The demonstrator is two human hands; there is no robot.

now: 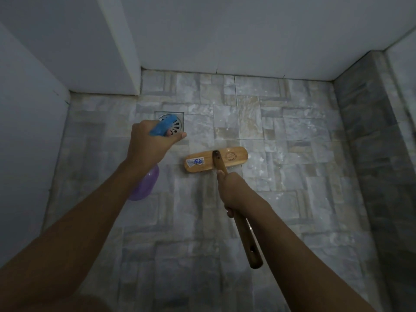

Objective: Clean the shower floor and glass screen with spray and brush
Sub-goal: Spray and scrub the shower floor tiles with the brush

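Observation:
My left hand [149, 140] grips a spray bottle [146, 184] with a purple body and a blue trigger head, held over the stone-patterned shower floor [281, 176] with the nozzle pointing toward the drain. My right hand [235, 191] is closed around the wooden handle of a scrub brush [217, 159]. The brush's flat wooden head rests on the wet tiles just right of the left hand, with a sticker on its back. The handle's free end sticks out below the right hand.
A square metal floor drain [177, 126] lies partly behind the spray head. White walls [225, 37] close the back and left, with a wall corner jutting in at the left. A darker tiled strip [371, 143] runs along the right side.

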